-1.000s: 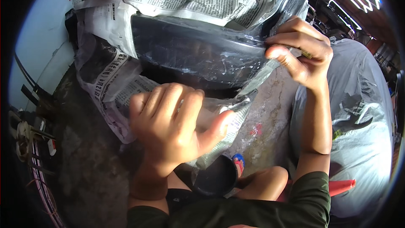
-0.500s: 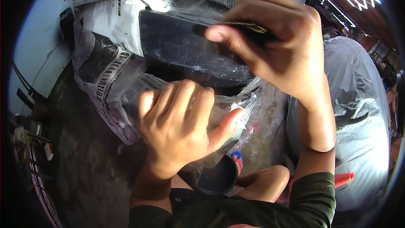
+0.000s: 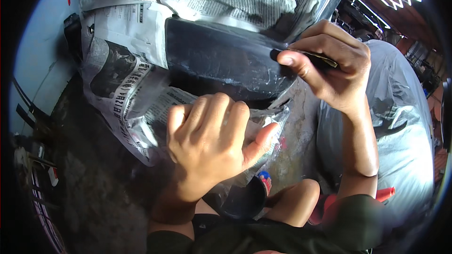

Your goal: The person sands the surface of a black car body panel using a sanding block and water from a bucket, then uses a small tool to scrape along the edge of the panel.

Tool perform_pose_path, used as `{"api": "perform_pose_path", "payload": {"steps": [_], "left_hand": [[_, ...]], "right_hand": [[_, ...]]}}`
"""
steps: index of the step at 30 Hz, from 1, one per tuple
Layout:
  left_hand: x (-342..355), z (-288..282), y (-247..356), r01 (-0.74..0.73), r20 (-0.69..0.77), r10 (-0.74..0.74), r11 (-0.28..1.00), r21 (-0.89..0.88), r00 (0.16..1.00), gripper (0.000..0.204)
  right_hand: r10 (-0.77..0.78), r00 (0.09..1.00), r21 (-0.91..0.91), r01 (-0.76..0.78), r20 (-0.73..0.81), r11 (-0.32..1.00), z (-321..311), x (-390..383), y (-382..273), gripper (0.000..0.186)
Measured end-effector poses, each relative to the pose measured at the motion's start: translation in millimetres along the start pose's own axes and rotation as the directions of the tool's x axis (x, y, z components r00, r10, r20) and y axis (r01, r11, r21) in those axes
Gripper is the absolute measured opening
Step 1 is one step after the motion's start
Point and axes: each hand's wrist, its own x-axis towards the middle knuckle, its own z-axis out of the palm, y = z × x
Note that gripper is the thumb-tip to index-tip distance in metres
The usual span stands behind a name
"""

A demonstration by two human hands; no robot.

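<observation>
Right hand [image 3: 329, 68] pinches a thin flat piece [image 3: 313, 56] against the dark panel's [image 3: 221, 61] right edge. Left hand [image 3: 209, 148], fingers curled, presses on newspaper masking [image 3: 122, 80] below the panel.

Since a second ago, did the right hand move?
Yes. The right hand, pinching a flat sanding piece, slid leftward along the dark panel, away from its right end.

Your left hand [image 3: 207, 146] hides the newspaper [image 3: 141, 94] under it, and whatever your right hand [image 3: 329, 66] pinches is mostly covered
</observation>
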Motion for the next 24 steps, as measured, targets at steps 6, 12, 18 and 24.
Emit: {"api": "perform_pose_path", "payload": {"steps": [6,12,18,24], "left_hand": [[-2,6,-5,-0.015,-0.033,0.014,1.0,-0.001,0.999,0.044],[0,0,-1,0.016,0.005,-0.016,1.0,0.016,1.0,0.043],[-1,2,-3,0.003,-0.012,-0.003,0.999,-0.035,1.0,0.044],[-3,8,-1,0.004,-0.021,-0.005,0.998,-0.068,1.0,0.043]], "right_hand": [[-0.011,0.997,0.004,0.011,0.07,1.0,14,25,-4,0.016],[-0.04,0.998,0.001,0.04,0.045,0.999,10,19,-3,0.018],[0.042,0.998,0.002,-0.042,0.053,0.999,3,10,-4,0.015],[-0.03,0.993,-0.136,0.046,0.116,0.99,28,54,-17,0.021]]}}
